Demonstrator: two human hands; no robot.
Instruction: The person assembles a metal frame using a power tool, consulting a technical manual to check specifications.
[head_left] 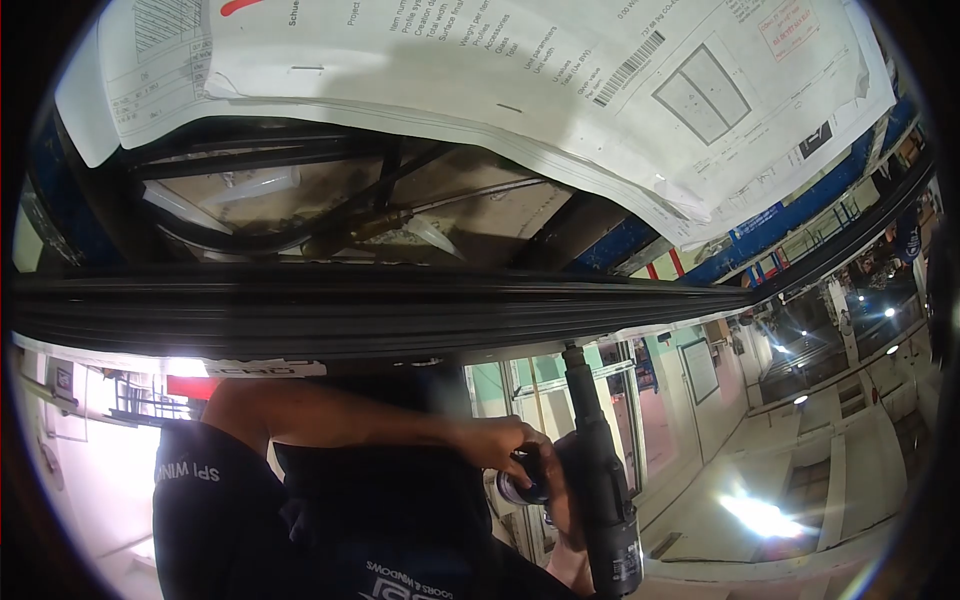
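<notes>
Head view: power tool (603, 480) lies just right of the left hand (508, 447), long axis nearly upright, nose near the ribbed black profile (400, 312) that crosses it (contact unclear). Left fingers curl round a dark rounded part (527, 483); right hand (566, 510), nearer, sits against the tool, grip mostly hidden, can't tell. Tool matte, cylindrical; creased papers (560, 60) above.

Dark power tool (600, 480), near-vertical, narrow end close to black frame (400, 312).

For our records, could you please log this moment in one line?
Hand: on black power tool; Tip: near dark frame; Papers: printed
</notes>
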